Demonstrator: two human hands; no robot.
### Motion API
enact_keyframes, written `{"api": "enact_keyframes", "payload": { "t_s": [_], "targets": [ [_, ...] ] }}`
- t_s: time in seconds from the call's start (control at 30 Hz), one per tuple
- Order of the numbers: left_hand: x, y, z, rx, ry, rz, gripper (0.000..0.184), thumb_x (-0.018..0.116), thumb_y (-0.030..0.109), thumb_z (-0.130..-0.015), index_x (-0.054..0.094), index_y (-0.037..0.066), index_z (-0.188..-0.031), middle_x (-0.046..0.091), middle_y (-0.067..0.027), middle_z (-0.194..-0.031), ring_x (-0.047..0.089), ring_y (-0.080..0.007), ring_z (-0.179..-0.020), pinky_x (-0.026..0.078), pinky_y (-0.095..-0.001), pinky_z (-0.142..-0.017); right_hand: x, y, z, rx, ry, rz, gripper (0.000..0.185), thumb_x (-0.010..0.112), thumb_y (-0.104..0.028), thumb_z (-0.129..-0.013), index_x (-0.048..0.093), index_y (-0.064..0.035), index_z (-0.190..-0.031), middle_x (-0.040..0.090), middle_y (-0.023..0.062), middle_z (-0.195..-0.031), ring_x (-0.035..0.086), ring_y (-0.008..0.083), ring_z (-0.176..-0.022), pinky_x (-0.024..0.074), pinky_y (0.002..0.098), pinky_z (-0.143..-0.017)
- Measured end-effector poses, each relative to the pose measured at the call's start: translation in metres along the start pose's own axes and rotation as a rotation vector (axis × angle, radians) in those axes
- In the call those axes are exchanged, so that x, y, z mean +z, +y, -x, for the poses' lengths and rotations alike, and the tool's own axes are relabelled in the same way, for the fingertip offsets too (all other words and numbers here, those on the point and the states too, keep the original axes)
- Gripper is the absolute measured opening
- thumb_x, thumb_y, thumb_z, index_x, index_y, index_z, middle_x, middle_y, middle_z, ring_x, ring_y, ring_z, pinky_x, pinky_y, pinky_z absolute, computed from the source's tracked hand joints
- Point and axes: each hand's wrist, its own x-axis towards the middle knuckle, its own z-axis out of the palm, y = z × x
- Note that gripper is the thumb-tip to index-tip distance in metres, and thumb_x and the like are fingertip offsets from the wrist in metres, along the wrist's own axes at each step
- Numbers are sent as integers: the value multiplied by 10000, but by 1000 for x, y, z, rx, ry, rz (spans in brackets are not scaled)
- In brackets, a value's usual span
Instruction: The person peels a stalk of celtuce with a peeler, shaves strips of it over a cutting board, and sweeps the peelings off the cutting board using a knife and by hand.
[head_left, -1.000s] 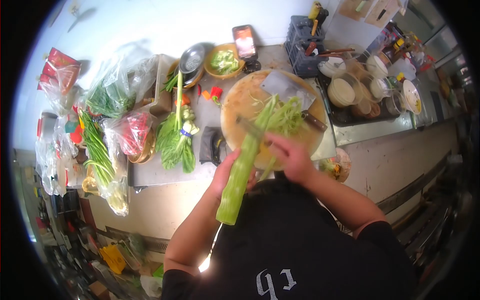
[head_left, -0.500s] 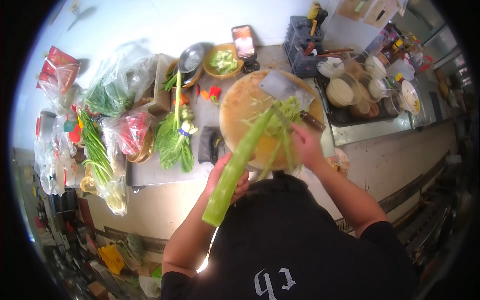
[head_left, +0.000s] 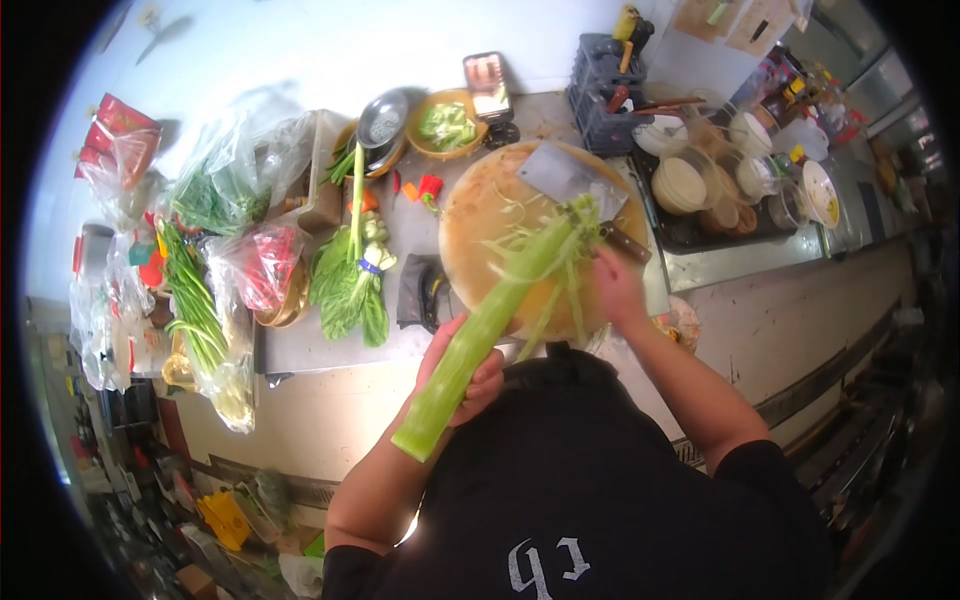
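Observation:
My left hand (head_left: 484, 379) is wrapped around the lower part of a thick, pale green celtuce stem (head_left: 478, 330). The stem slants from above my lap up over a round wooden chopping board (head_left: 472, 205). Beside its far end is my right hand (head_left: 618, 288), fingers curled and blurred; what they grip is hidden. Thin green peel strips (head_left: 568, 290) hang there and lie on the board. A cleaver (head_left: 555, 172) lies flat at the board's far right, its brown handle close to my right hand.
Leafy greens (head_left: 350, 290) and red pepper pieces (head_left: 430, 188) lie left of the board. Behind stand a bowl of cut greens (head_left: 447, 125) and a propped phone (head_left: 487, 85). Bagged vegetables (head_left: 225, 185) fill the far left. Bowls (head_left: 680, 185) crowd a tray at right.
The celtuce has tipped, its near end shifting down and left, and turned in my left hand. My right hand has shifted slightly to the right, and the slim tool seen at its fingers is hidden now.

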Motion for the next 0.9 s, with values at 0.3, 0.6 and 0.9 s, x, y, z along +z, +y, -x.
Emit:
{"api": "enact_keyframes", "payload": {
  "t_s": [0.3,0.6,0.9],
  "targets": [
    [20,4,-3,28,542,-740,608,500,459,-944,460,29,-1372,607,-136,-769,564,-202,-582,452,-290,-428,0,-31,-3,160,86,-205,374,563,-222,-999,585,-38,-1323,688,120,-1177,643,165,-1046,481,290,-905],
    [29,15,0,74,391,-983,716,729,201,-695,476,9,-1337,639,-140,-977,609,-177,-744,504,-267,-662,-7,-101,50,-561,-355,-62,325,629,-174,-925,661,-95,-1238,663,150,-860,640,293,-721,516,361,-682],
    [49,3,5,82,363,-969,934,793,190,-563,420,13,-1401,587,-95,-930,578,-172,-798,481,-272,-709,-8,-72,49,-520,-289,95,331,640,-184,-914,667,-124,-1238,640,115,-806,638,290,-724,512,384,-674]
  ]
}}
